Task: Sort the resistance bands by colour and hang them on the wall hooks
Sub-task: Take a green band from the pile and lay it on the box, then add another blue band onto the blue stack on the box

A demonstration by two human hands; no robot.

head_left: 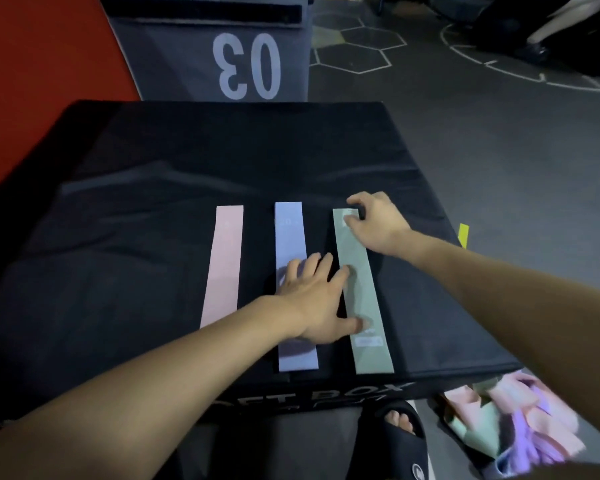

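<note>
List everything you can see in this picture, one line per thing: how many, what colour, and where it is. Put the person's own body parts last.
pink band: one, pale pink, flat on the box, leftmost
lilac band: one, pale lilac, flat on the box, middle
green band: one, sage green, flat on the box, rightmost
soft box: one, black, under the three bands
numbered box: one, grey, marked 03, beyond the black one
band pile: several, pink, lilac and green, on the floor at lower right
slide sandal: one, black, on a foot by the box
left hand: flat across the lilac and green bands
right hand: fingers at the green band's far end
</note>
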